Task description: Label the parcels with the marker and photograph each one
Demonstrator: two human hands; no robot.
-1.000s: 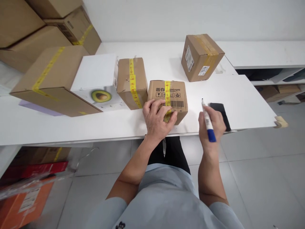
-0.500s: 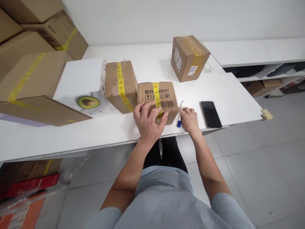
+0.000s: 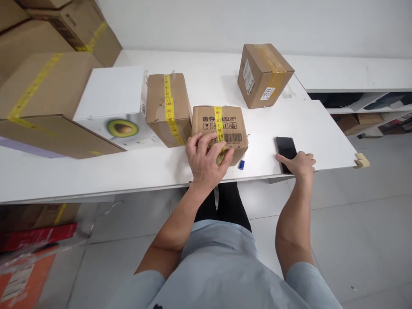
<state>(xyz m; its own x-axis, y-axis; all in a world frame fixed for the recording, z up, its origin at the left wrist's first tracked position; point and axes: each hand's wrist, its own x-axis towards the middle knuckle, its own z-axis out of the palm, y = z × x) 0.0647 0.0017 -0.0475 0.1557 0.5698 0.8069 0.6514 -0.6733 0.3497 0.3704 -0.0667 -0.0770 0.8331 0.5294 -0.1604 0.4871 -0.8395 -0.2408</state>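
Note:
My left hand (image 3: 207,161) rests with its fingers spread on the front top edge of a small brown carton (image 3: 199,118) with yellow tape, a barcode and printed symbols. To the right, my right hand (image 3: 301,164) is at a black phone (image 3: 286,147) lying near the table's front edge, its thumb across the screen and its other fingers at the right side. Between the two, a marker with a blue cap (image 3: 241,165) lies partly hidden behind the carton's right side.
Left of the carton stand another taped carton (image 3: 156,101), a white avocado box (image 3: 112,92) and large stacked cartons (image 3: 69,77). A labelled carton (image 3: 265,77) sits at the back of the white table (image 3: 144,174). Shelves (image 3: 370,105) are at the right.
My right hand has moved right from beside the marker to the phone. The carton under my left hand has shifted slightly right and now covers part of the marker.

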